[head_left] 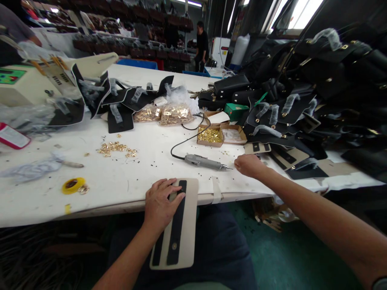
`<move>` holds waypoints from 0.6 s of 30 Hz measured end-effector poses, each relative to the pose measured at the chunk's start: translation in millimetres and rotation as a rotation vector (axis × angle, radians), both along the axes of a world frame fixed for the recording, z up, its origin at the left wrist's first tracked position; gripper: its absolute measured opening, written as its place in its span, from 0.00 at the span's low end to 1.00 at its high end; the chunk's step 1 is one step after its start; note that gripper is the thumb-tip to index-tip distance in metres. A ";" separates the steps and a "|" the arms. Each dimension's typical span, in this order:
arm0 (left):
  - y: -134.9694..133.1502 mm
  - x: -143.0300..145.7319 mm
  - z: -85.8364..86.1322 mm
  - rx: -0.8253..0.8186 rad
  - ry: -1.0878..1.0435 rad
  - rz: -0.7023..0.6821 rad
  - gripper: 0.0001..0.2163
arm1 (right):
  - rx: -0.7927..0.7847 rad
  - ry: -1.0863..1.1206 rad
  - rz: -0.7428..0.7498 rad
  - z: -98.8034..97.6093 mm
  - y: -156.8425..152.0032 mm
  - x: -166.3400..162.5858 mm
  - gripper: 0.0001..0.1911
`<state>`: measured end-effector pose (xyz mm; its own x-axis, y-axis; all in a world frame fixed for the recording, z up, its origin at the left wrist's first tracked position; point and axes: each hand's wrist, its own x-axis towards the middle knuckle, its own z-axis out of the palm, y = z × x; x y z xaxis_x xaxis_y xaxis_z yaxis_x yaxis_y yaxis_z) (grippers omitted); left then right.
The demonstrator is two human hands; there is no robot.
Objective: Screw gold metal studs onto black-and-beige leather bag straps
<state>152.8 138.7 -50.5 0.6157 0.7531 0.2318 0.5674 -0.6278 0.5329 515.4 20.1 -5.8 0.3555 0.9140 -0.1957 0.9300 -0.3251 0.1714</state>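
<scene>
A beige panel with two black straps leans over the table's front edge onto my lap. My left hand holds its upper part, thumb and fingers against the longer black strap. A round metal piece shows near that strap's lower end. My right hand is just above the table, its fingers drawn together; whatever they may hold is too small or hidden to name. Left of it lies a grey electric screwdriver, its bit pointing toward my fingers.
Cardboard boxes of small gold parts and pale pieces stand behind the screwdriver. Loose gold fittings and a yellow tape roll lie leftward. Black bags pile up at right. A person stands far back.
</scene>
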 end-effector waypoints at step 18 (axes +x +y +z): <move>-1.0 -2.3 -1.6 -0.013 -0.006 0.014 0.06 | 0.266 -0.096 -0.137 -17.4 -14.1 3.3 0.09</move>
